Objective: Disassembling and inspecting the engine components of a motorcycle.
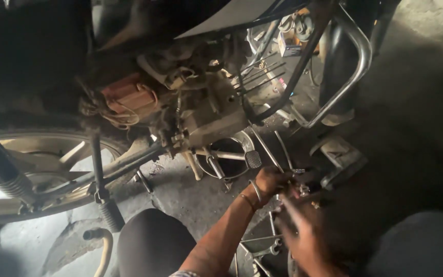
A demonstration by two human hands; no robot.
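My left hand (272, 180), with bangles at the wrist, reaches low beside the motorcycle engine (206, 110) and closes its fingers on a small metal part (299, 174). My right hand (303, 233) is blurred just below it. Its fingers stretch up toward the same part, and the blur hides whether they grip anything. Both hands sit just right of the ribbed brake pedal (253, 159) and under the dark frame tubes.
The spoked rear wheel (42, 169) and a shock absorber (1, 172) fill the left. A footpeg (111, 214) hangs down near my left knee (152, 243). A chrome guard bar (357, 61) curves at the upper right. Metal tools (262, 247) lie on the concrete floor (190, 190).
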